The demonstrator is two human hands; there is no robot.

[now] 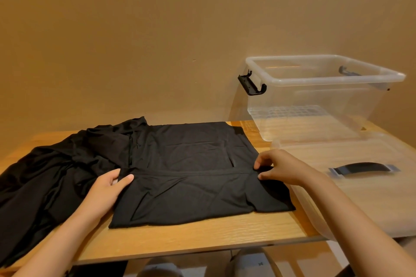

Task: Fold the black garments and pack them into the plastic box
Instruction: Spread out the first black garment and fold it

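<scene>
Pinching with curled fingers of the left hand (108,191) at nine o'clock and the right hand (283,167) at three the fold of a flat black fabric garment (191,191).

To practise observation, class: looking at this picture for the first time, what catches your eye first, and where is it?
The black garment lies half folded at centre, the left hand and right hand gripping its fold at either end. An open clear plastic box stands back right, its lid flat in front; a rumpled black heap lies at left.
</scene>
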